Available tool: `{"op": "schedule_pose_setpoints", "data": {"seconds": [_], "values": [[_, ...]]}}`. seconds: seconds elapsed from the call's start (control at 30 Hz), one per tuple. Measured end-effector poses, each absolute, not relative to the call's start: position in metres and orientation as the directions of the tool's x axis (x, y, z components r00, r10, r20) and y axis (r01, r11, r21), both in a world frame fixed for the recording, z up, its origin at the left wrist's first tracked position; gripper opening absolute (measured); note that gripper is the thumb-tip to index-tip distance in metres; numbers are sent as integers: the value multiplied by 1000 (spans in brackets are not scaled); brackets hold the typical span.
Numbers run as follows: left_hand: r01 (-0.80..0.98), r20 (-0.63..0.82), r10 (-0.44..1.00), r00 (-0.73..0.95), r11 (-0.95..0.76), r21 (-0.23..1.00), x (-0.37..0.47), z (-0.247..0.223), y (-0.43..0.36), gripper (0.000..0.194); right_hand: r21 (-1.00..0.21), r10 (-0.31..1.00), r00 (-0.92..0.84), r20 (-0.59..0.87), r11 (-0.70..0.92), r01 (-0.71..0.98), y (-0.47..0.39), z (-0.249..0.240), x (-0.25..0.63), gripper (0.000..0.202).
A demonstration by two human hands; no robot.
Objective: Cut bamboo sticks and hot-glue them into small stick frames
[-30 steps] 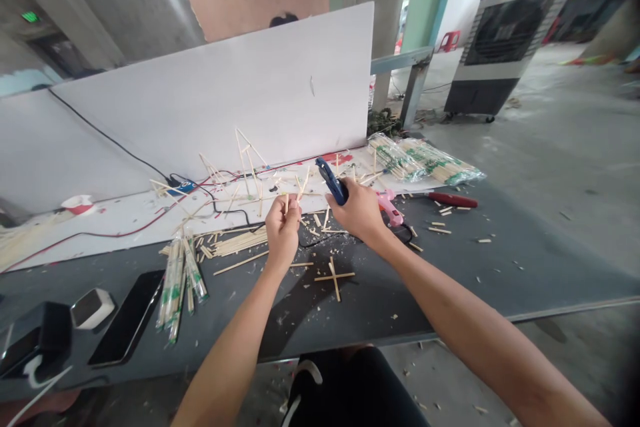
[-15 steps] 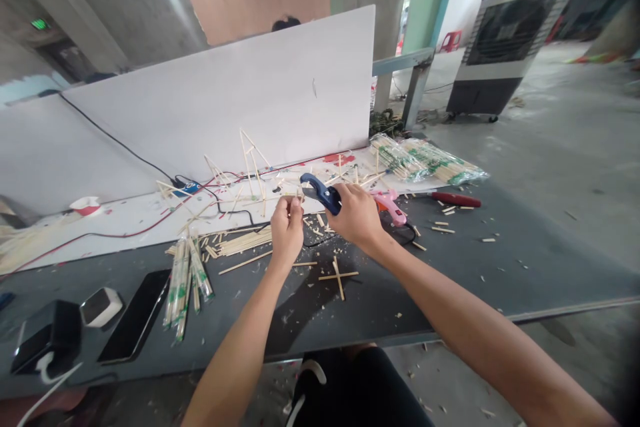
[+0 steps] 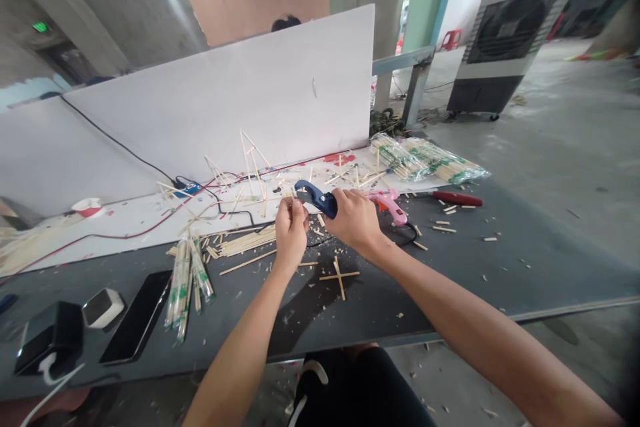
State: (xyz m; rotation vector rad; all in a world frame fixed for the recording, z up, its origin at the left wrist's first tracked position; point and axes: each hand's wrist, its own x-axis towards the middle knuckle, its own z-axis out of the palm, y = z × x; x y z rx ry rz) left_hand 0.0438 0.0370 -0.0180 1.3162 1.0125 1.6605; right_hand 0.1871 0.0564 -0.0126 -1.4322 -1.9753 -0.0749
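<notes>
My right hand [image 3: 354, 217] is wrapped round blue cutters [image 3: 320, 199], whose curved jaw points left above the table. Close to that jaw, my left hand [image 3: 291, 230] is closed, thumb against fingers, on what looks like a thin wooden stick; only a bit of it shows. Below the hands, two crossed wooden sticks [image 3: 339, 277] lie on the dark tabletop. Loose sticks [image 3: 247, 242] are gathered left of my left hand. A pink glue gun [image 3: 393, 207] rests just beyond my right hand.
Stick frames [image 3: 254, 163] stand on the white board at the back. Bagged sticks [image 3: 187, 283] lie left, more packets [image 3: 430, 159] back right. A red-handled tool [image 3: 457, 199], a phone [image 3: 136, 317], cables and stick scraps are about. A white panel [image 3: 225, 93] stands behind.
The cutters have shifted slightly left and down, with the jaw now nearer my left fingers. My left hand has moved slightly right.
</notes>
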Motion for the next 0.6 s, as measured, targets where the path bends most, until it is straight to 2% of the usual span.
{"op": "schedule_pose_setpoints", "data": {"seconds": [0.2,0.6], "values": [[-120,347,925,-158,-366,923,43,-16,37,39,-356,832,-130,539,365,860,56,-12,186,20],[-41,370,915,-160,-380,924,43,-16,36,37,-358,834,-113,540,349,866,55,-12,183,21]]}}
